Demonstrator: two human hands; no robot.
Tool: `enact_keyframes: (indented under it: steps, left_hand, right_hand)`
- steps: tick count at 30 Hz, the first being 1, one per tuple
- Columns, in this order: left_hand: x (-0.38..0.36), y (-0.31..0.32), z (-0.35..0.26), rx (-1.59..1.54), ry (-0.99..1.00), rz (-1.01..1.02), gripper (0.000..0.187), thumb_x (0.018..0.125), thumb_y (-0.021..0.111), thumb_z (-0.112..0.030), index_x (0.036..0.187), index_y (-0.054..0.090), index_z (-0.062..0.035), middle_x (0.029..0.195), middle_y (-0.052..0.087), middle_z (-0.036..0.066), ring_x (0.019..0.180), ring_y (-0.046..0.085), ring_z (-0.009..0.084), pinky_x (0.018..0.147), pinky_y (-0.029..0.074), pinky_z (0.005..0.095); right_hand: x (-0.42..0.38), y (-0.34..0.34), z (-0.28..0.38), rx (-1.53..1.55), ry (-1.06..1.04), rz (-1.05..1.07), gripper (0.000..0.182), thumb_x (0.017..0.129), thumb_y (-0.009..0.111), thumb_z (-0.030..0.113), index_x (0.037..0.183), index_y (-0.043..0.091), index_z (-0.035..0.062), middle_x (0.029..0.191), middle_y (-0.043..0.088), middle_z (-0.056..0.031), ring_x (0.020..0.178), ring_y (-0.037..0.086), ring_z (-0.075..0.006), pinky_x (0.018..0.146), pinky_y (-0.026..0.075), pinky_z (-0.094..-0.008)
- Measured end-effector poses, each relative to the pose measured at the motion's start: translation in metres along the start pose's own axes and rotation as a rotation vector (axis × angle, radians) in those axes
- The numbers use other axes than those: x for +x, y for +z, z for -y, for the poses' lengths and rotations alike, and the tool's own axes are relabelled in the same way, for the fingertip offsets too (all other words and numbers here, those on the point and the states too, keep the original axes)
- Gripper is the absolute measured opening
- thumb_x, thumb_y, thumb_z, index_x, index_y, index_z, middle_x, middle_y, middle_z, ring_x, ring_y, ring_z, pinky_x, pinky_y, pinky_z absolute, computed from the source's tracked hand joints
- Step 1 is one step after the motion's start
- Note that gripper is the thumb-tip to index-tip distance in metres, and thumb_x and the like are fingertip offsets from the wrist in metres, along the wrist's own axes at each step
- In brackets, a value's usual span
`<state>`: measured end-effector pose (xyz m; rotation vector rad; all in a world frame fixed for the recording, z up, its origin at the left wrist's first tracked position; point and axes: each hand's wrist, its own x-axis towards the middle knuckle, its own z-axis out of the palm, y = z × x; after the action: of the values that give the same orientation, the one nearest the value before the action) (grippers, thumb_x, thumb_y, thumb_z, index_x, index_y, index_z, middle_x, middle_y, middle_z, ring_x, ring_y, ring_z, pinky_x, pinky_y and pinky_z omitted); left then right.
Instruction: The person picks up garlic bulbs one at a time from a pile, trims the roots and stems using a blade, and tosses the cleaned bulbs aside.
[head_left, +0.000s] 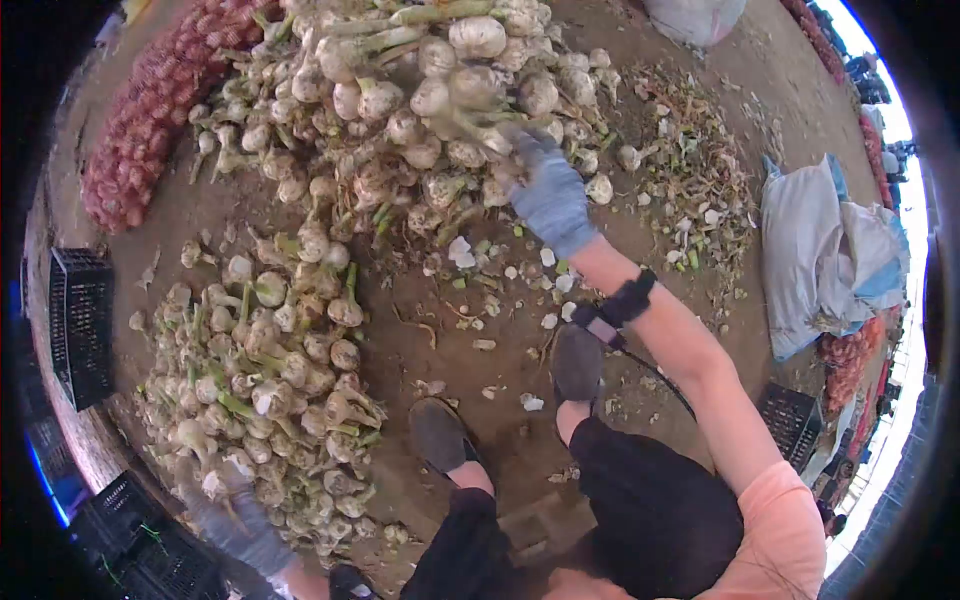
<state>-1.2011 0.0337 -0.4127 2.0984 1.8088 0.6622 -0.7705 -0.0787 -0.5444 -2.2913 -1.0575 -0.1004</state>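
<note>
Partly curled, the gloved right hand [557, 197] meets the right side of the large garlic pile [400, 128]; blur hides how far its fingers close, or whether they hold anything. A pale garlic stem [487, 134] lies at the fingertips, forward and left of the palm, its long axis slanting down toward them. Well apart, the left hand [232, 520] is beside the smaller garlic heap [290, 370], its grip unclear.

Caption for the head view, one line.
Gloved right hand at the far garlic pile, gloved left hand at the near pile.
</note>
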Motion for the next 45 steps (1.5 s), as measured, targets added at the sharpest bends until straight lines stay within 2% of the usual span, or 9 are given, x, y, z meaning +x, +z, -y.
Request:
enact_keyframes:
  steps: [4,10,21,25,32,34,35,40,45]
  left_hand:
    - [-0.027,0.053,-0.064,-0.269,0.324,0.251,0.053,0.077,0.063,-0.007,0.126,0.043,-0.0089,0.124,0.048,0.011,0.103,0.052,0.0192,0.075,0.048,0.0273]
    - [-0.036,0.155,-0.122,-0.527,0.598,0.546,0.067,0.066,0.062,0.005,0.127,0.04,-0.011,0.12,0.051,0.012,0.098,0.058,0.0258,0.068,0.052,0.0289]
    - [-0.083,0.213,-0.091,-1.03,-0.24,1.092,0.049,0.07,0.072,-0.015,0.109,0.044,-0.0032,0.1,0.058,0.008,0.091,0.057,0.015,0.078,0.049,0.0282]
    - [-0.105,0.231,-0.064,-0.75,0.264,0.852,0.043,0.074,0.064,-0.016,0.111,0.046,-0.0022,0.099,0.059,0.008,0.085,0.059,0.0175,0.074,0.049,0.0297]
    - [-0.094,0.198,-0.089,-0.343,0.073,1.252,0.048,0.07,0.068,-0.017,0.11,0.046,-0.0015,0.089,0.061,0.005,0.078,0.058,0.0134,0.07,0.049,0.0262]
    - [-0.114,0.193,-0.078,-1.519,-0.473,1.23,0.043,0.071,0.07,-0.017,0.106,0.049,-0.004,0.091,0.06,0.008,0.085,0.058,0.018,0.076,0.049,0.0292]
    - [-0.108,0.173,-0.101,-0.982,-0.037,1.035,0.05,0.065,0.076,-0.013,0.106,0.049,-0.0048,0.09,0.059,0.006,0.085,0.056,0.0144,0.074,0.049,0.0295]
    - [-0.101,0.193,-0.099,-1.23,-0.305,1.062,0.051,0.062,0.079,-0.017,0.103,0.052,-0.0038,0.095,0.058,0.007,0.085,0.057,0.016,0.075,0.048,0.0305]
    - [-0.089,0.192,-0.098,-0.329,0.533,1.063,0.029,0.069,0.07,-0.031,0.083,0.062,-0.0071,0.081,0.057,0.013,0.072,0.058,0.029,0.066,0.048,0.0367]
  right_hand:
    - [0.017,0.025,-0.024,-0.133,-0.104,0.13,0.054,0.073,0.065,0.021,0.123,0.044,0.0157,0.114,0.053,-0.0134,0.097,0.055,-0.0276,0.079,0.046,-0.0343]
    - [-0.05,0.015,0.0,1.202,0.086,0.393,0.061,0.072,0.073,0.028,0.118,0.045,-0.0007,0.111,0.056,-0.0076,0.1,0.051,-0.0131,0.088,0.041,-0.0284]
    - [-0.099,-0.047,0.043,0.066,-0.182,0.798,0.033,0.081,0.053,0.028,0.1,0.054,0.0013,0.075,0.061,-0.0176,0.071,0.06,-0.0334,0.061,0.048,-0.0418]
    - [-0.106,-0.043,0.052,-0.051,-0.273,0.869,0.03,0.073,0.056,0.019,0.1,0.053,0.0048,0.072,0.06,-0.0152,0.069,0.061,-0.0291,0.058,0.047,-0.0395]
    - [-0.105,-0.035,0.023,-0.166,-0.372,0.825,0.024,0.079,0.05,0.017,0.097,0.052,0.0011,0.068,0.06,-0.0144,0.063,0.061,-0.0286,0.051,0.047,-0.0386]
    - [-0.108,-0.021,-0.027,-0.173,-0.101,0.862,0.03,0.075,0.054,0.016,0.103,0.053,0.0042,0.07,0.06,-0.0152,0.068,0.059,-0.033,0.059,0.047,-0.0424]
    - [-0.11,-0.03,-0.035,-0.175,-0.089,0.857,0.03,0.075,0.054,0.016,0.103,0.053,0.0042,0.07,0.06,-0.0152,0.068,0.059,-0.033,0.059,0.047,-0.0424]
    - [-0.135,-0.006,-0.064,-0.071,0.057,0.826,0.036,0.078,0.058,0.032,0.098,0.058,0.0025,0.076,0.061,-0.0206,0.074,0.058,-0.0368,0.065,0.047,-0.0425]
    - [-0.123,-0.006,0.002,0.251,0.081,0.865,0.04,0.081,0.051,0.037,0.091,0.056,-0.0013,0.079,0.059,-0.0242,0.076,0.058,-0.0387,0.068,0.046,-0.0444]
